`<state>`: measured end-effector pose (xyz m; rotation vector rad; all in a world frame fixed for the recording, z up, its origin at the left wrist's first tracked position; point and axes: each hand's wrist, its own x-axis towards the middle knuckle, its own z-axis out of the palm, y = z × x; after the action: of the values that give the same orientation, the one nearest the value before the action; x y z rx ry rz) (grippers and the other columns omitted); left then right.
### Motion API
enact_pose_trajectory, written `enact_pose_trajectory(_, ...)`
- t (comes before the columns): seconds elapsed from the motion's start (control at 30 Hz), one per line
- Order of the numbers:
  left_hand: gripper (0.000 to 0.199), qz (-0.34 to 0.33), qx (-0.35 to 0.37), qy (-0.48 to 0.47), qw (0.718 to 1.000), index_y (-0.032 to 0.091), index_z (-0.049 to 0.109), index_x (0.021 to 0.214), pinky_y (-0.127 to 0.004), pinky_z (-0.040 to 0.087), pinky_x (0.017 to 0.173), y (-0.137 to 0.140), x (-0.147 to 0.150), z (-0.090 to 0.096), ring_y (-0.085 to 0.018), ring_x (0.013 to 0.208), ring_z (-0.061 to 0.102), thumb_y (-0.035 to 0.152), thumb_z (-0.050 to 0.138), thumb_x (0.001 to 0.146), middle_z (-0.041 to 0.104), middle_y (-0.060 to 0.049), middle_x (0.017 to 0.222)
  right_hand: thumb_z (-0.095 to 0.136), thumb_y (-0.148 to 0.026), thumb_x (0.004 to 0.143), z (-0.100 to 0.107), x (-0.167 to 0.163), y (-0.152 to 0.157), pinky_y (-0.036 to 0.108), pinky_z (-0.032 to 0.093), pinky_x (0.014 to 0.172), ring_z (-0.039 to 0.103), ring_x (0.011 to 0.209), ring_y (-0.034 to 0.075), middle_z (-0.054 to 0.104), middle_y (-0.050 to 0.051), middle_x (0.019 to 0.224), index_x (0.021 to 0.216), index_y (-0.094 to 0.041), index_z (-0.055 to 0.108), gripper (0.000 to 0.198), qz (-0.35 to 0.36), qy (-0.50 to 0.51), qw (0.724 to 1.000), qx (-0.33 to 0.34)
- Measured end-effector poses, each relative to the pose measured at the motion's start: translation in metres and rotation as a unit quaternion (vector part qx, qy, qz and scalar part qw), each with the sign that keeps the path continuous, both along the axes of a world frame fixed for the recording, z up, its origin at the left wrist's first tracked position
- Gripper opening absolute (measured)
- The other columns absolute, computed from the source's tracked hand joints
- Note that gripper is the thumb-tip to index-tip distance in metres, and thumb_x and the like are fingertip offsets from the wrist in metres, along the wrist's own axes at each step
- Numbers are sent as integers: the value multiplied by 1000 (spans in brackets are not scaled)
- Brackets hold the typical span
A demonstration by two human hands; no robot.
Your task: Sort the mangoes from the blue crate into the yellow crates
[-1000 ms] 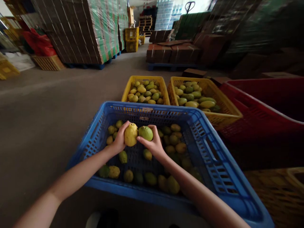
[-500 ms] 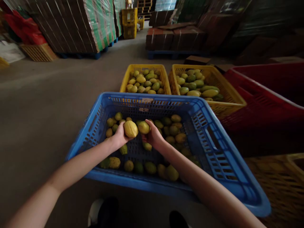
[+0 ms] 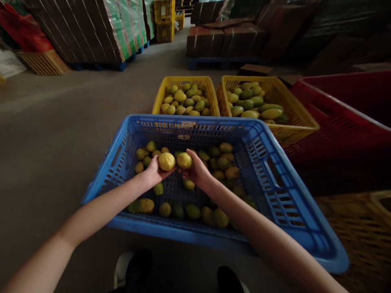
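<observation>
My left hand (image 3: 154, 172) is closed around a yellow, faintly ridged papaya (image 3: 166, 162). A second, yellow-green papaya (image 3: 184, 160) sits in the grip of my right hand (image 3: 197, 170). Both fruits are held side by side above the large blue crate (image 3: 195, 235), close to each other. Inside that crate, more green and yellow papayas lie along the near side (image 3: 192, 211), at the right and at the back left. One green-yellow papaya (image 3: 188, 184) rests just below my right hand, partly covered by it.
Beyond the blue crate stand two yellow crates of similar fruit, a left crate (image 3: 156, 95) and a right crate (image 3: 301, 118). A red bin (image 3: 345, 106) is at the right. Wrapped pallet stacks (image 3: 122, 30) and cardboard bundles (image 3: 226, 40) stand farther back.
Both hands still hold the same two papayas. The left-hand fruit is turned slightly, and the whole view has shifted a little.
</observation>
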<state>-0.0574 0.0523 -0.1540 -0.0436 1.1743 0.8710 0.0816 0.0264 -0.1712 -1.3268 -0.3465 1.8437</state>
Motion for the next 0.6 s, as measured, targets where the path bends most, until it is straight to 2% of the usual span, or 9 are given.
enact_pose_trajectory(0.1, 31, -18, 10, 10, 1000, 17, 56, 114, -31, 56, 53, 1, -1, -2, -18, 61, 62, 32, 40, 92, 64, -5, 76, 42, -53, 89, 0, 0, 0, 21, 42, 36, 45, 37, 11, 59, 4, 46, 71, -15, 61, 46, 6, 6, 1000, -1)
enact_pose_trajectory(0.2, 26, -41, 27, 20, 999, 17, 60, 104, -31, 56, 54, 2, -3, -3, -18, 60, 63, 31, 45, 89, 65, -4, 73, 46, -46, 89, 2, 0, -1, 25, 49, 43, 50, 41, 12, 63, 5, 53, 77, -14, 62, 38, 7, 19, 1000, 13)
enact_pose_trajectory(0.33, 25, -26, 117, -9, 993, 15, 64, 93, -29, 55, 59, 7, -7, -3, -18, 61, 66, 32, 47, 86, 67, -4, 69, 47, -37, 91, 7, -1, -1, 28, 55, 55, 59, 50, 14, 68, 4, 66, 86, -16, 62, 26, -21, 80, 995, 52)
enact_pose_trajectory(0.47, 28, -42, 200, -45, 978, 12, 67, 86, -27, 53, 58, 8, -10, -1, -17, 60, 66, 31, 48, 83, 70, -6, 69, 37, -52, 92, 7, -1, -2, 27, 49, 46, 57, 48, 14, 65, 2, 63, 83, -19, 63, 42, -55, 122, 982, 132)
enact_pose_trajectory(0.6, 25, -104, 284, -40, 952, 12, 67, 76, -25, 52, 55, 3, -11, 1, -16, 57, 66, 31, 51, 79, 69, -5, 67, 48, -55, 86, 4, -2, -4, 26, 45, 39, 54, 46, 14, 65, 3, 63, 74, -18, 63, 41, -46, 113, 971, 206)
